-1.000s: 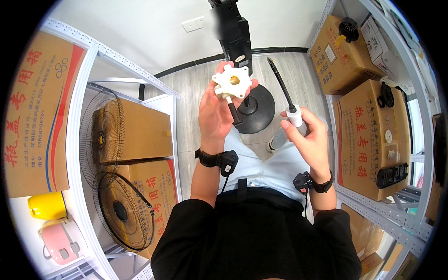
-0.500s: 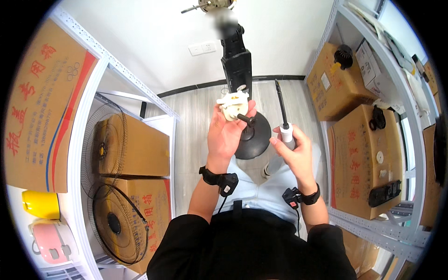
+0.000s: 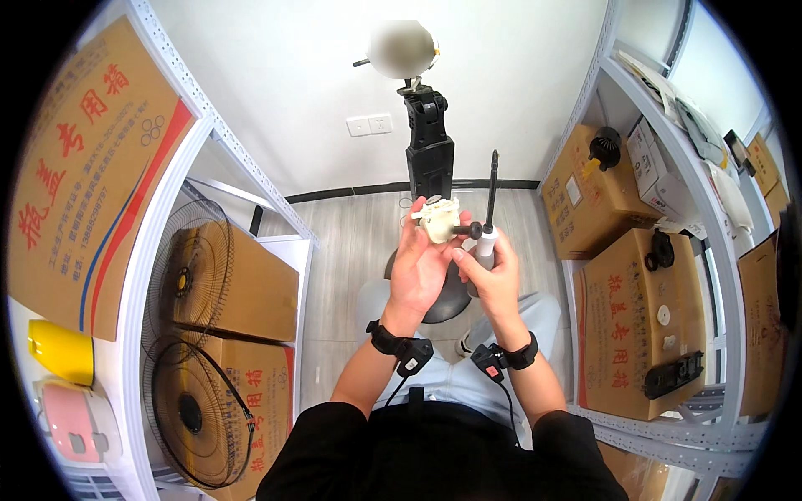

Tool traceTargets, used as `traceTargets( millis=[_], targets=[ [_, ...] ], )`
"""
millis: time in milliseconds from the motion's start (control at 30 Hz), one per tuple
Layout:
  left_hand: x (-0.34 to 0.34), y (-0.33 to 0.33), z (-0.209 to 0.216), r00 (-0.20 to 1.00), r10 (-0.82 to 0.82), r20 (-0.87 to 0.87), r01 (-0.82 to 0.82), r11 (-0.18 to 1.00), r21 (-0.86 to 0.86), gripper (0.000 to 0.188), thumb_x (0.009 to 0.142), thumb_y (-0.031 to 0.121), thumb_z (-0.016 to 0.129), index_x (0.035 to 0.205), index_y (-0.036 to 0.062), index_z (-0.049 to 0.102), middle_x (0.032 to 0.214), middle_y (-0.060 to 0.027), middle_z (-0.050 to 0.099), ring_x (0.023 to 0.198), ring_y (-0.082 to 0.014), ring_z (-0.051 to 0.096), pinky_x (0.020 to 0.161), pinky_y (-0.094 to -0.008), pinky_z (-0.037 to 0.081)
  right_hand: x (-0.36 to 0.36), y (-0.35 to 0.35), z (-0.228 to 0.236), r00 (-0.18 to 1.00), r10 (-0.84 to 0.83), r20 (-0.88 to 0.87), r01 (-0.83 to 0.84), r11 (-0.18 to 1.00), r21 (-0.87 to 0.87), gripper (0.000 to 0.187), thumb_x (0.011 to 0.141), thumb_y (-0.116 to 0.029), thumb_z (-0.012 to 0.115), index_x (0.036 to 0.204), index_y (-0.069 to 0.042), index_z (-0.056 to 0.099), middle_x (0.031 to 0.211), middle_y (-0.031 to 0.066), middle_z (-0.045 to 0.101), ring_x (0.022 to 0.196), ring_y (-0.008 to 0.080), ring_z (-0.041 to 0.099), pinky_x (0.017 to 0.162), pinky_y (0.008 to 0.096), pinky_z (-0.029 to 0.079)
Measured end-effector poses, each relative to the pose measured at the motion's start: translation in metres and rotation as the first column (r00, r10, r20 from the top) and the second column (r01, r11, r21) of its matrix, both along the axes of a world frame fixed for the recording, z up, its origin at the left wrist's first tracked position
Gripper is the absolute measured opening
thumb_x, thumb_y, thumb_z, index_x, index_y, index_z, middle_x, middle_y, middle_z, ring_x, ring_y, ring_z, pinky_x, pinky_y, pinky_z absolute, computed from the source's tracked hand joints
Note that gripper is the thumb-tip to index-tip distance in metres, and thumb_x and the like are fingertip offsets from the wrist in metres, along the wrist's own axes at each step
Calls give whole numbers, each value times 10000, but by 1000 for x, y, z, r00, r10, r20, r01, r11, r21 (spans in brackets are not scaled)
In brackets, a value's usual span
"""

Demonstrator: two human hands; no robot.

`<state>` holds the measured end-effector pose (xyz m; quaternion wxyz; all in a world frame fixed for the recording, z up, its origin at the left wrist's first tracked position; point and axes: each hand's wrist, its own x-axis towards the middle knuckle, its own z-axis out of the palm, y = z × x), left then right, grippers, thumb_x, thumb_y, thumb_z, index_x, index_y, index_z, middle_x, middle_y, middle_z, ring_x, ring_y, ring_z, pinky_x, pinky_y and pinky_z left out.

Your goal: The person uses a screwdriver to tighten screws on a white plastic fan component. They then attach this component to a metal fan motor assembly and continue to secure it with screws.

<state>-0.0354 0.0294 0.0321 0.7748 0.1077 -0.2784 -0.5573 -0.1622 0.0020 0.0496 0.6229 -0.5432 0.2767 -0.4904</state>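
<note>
My left hand [image 3: 420,280] is curled under a cream plastic housing [image 3: 439,219] and holds it up in front of the black stand. From the housing's right side sticks a short black rod with a round knob [image 3: 475,230]. In my right hand [image 3: 501,284] is a screwdriver [image 3: 492,192] with a long dark shaft and a white and grey handle, its tip pointing up and away from me. The right thumb is close to the knob; whether it touches cannot be made out. Both hands are nearly together above my knees.
A black fan stand [image 3: 430,167] rises ahead, its round base [image 3: 447,309] partly hidden by my hands, with a blurred rounded head [image 3: 403,50] on top. Wire fan guards [image 3: 190,413] lean by cartons on the left shelf. Cartons [image 3: 635,326] bearing small plastic parts fill the right shelf.
My right hand has moved left with the screwdriver, bringing it beside the housing. The left hand has shifted slightly, turning the housing and its knob. The view has tilted upward.
</note>
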Motion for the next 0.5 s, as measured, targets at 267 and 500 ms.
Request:
traceTargets(
  millis=[267,500],
  targets=[
    [-14,6,-7,999,34,22,-35,999,36,547,986,329,531,1462,151,330,1435,-137,427,1326,-311,412,1105,-450,337,7,6,-3,999,13,50,-15,999,40,472,799,-111,780,1213,-37,567,1056,28,619,775,58,576,623,208,466],
    [-26,16,5,998,36,45,-40,995,90,534,998,309,520,1468,167,312,1418,-80,446,1275,-242,454,1067,-376,377,8,11,-7,991,-89,95,91,996,-16,483,805,-79,757,1237,-42,543,1149,54,595,993,110,567,826,257,472]
  ],
)
